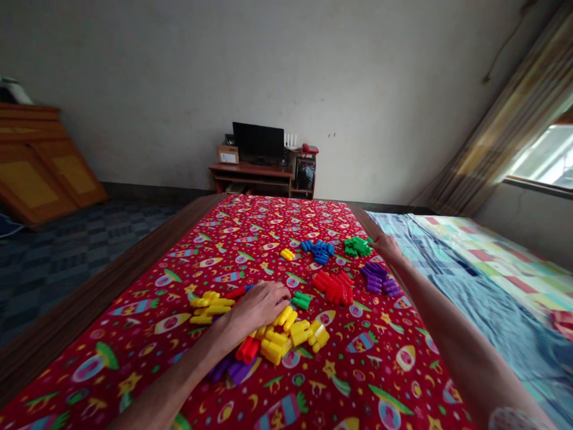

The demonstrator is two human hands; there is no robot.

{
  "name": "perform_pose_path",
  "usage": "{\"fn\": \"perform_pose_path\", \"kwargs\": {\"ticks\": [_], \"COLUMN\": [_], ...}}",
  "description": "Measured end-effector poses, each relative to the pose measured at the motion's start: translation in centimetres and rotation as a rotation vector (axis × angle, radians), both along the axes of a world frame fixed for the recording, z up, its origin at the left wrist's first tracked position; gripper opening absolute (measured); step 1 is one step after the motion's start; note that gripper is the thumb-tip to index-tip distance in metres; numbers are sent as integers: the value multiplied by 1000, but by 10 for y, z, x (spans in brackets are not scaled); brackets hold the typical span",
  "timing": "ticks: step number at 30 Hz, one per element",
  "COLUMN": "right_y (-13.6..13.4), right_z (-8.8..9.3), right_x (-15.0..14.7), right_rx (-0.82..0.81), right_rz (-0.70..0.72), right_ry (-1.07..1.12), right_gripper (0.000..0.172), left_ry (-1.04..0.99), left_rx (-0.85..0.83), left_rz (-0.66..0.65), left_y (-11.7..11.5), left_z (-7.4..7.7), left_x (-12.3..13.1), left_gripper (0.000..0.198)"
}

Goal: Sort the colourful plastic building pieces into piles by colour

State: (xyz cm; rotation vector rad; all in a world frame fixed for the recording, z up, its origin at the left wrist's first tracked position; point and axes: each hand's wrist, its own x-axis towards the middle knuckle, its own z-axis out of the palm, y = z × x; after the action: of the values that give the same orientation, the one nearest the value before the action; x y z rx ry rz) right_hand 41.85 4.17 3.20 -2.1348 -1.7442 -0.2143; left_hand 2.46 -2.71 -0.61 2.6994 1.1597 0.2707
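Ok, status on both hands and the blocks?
Left hand palm-down on mixed heap of yellow, red and purple plastic blocks. Right hand at green plastic block cluster. Red plastic block cluster between them.

Left hand [259, 306] lies palm down, fingers [280, 294] curled; right hand [385, 246] reaches far beyond them, arm straight.

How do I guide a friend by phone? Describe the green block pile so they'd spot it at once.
On the red rocket-print cloth, look to the far row of colour piles. The green block pile lies right of the blue pile, at the right hand. It is the only sizeable green heap.
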Motion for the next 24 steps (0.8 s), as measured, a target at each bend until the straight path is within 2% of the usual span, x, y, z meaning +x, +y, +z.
{"fn": "perform_pose_path", "kwargs": {"ticks": [3,6,11,14,16,19,24], "right_y": [2,5,10,14,15,10,-5], "right_z": [-6,-5,7,17,23,30,29], "right_x": [2,5,4,-9,-22,-52,-129], "right_rx": [-57,-81,-114,-137,-132,-75,-56], "right_rz": [-19,-35,-40,-73,-41,186,731], "right_ry": [16,21,21,4,1,30,75], "right_gripper": [33,38,39,35,33,33,32], "left_ry": [15,4,-32,-57,-106,-180,-226], "left_rx": [-8,-30,-5,11,40,89,179], "left_rz": [13,13,-16,-11,2,39,229], "left_y": [0,-1,-1,2,5,14,33], "left_z": [1,3,1,-2,1,13,36], "left_x": [0,1,0,0,-3,-14,-50], "left_gripper": [21,21,23,23,24,24,28]}}
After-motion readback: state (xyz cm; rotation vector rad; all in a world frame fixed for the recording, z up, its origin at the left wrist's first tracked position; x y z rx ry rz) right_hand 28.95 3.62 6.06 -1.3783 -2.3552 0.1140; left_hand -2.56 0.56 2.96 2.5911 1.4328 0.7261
